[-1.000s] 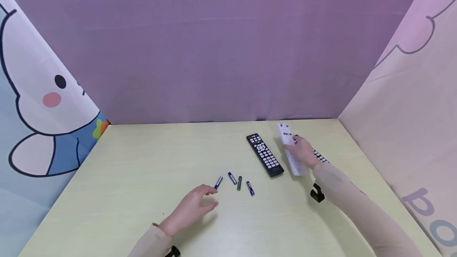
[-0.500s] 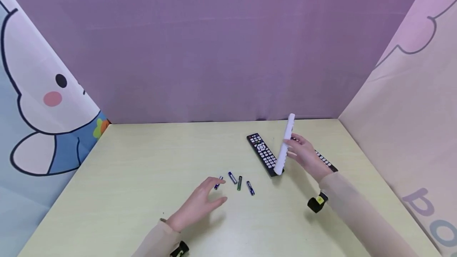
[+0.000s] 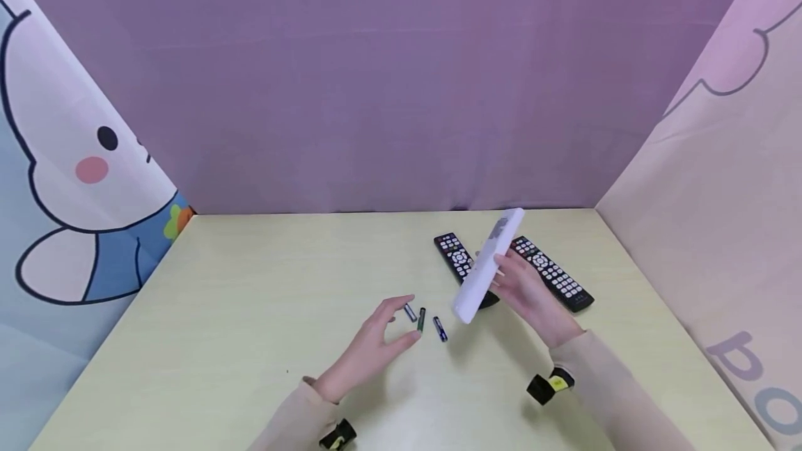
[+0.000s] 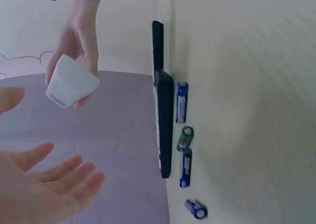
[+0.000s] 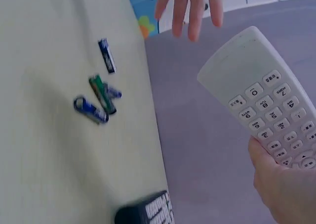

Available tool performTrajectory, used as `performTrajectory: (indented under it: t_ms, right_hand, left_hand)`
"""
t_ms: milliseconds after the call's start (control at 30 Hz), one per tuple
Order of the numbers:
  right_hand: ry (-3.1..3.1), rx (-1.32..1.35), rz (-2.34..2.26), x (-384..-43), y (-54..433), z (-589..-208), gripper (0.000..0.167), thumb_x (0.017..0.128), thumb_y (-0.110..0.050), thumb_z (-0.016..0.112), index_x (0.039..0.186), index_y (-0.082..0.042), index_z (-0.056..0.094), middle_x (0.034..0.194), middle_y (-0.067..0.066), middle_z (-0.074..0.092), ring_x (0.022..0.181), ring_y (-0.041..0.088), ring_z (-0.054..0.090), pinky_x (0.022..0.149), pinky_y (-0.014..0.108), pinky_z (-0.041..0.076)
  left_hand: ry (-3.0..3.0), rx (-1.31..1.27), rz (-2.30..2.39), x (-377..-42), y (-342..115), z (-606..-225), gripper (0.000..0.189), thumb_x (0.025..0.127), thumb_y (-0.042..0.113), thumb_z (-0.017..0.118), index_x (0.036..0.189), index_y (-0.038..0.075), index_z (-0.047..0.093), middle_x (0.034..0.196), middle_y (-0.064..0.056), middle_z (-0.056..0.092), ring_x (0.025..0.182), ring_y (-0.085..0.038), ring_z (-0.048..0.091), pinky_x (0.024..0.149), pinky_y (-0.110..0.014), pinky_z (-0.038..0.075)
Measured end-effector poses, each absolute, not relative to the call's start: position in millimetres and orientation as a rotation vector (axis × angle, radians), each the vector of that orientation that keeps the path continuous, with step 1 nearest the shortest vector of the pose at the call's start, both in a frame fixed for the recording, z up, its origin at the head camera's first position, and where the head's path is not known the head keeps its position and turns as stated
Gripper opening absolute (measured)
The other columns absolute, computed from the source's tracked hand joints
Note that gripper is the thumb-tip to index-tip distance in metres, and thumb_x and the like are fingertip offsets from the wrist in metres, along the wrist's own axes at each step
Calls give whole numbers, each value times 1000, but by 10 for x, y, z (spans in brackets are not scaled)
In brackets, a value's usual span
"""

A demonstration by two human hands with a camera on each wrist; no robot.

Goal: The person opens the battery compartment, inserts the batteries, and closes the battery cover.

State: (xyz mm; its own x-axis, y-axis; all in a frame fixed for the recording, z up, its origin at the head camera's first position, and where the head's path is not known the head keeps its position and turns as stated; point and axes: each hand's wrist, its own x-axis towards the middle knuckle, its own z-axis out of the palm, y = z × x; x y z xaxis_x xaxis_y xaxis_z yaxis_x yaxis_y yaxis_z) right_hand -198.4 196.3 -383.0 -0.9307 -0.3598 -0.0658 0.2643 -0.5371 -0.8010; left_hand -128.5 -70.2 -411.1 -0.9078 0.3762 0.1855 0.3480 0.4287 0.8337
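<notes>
My right hand (image 3: 532, 294) grips a white remote control (image 3: 489, 270) above the table, tilted with its back towards the head camera. In the right wrist view, the white remote's button face (image 5: 274, 103) shows, with the thumb along its edge. My left hand (image 3: 366, 350) holds nothing; its fingers and thumb are spread apart, raised near the batteries. Several small batteries lie loose on the table: a green one (image 3: 421, 319) and blue ones, among them a blue battery (image 3: 441, 329) at the right. The left hand covers part of the group in the head view.
Two black remotes lie buttons up: one black remote (image 3: 452, 252) partly behind the white one, another black remote (image 3: 554, 275) beyond my right hand. The pale table (image 3: 219, 298) meets a purple backdrop (image 3: 376, 89) at its far edge, with printed cloth at both sides.
The right hand has lifted the white remote, turned it over and brought it left and nearer. The left hand has moved right and slightly forward, over the batteries' left side in the head view.
</notes>
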Motion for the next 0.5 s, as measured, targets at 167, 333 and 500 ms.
performTrajectory:
  t_ms: [167,333,500]
  right_hand:
    - [1136,-266,-2497,-1877,1866,-3843,69,92,-2,36,140,-10,-13,112,5,53,103,21,54,91,31,42]
    - [1113,-284,-2501,-1795,1789,-3847,66,93,-2,33,140,-10,-13,112,5,54,103,20,54,91,30,41]
    - [1059,-313,-2521,-1766,1724,-3860,69,92,0,32,138,-9,-18,113,6,53,104,23,54,92,30,41]
  left_hand:
    - [2589,688,1580,-1264,-577,-4067,59,86,36,54,134,7,35,133,-9,38,118,-27,40,92,-47,37]
    - [2548,661,1661,-1235,-465,-4027,57,85,34,56,133,8,37,130,-10,41,113,-27,43,91,-47,38]
    - [2491,660,1725,-1231,-381,-4010,57,85,31,58,130,4,38,126,-14,45,110,-27,48,91,-44,40]
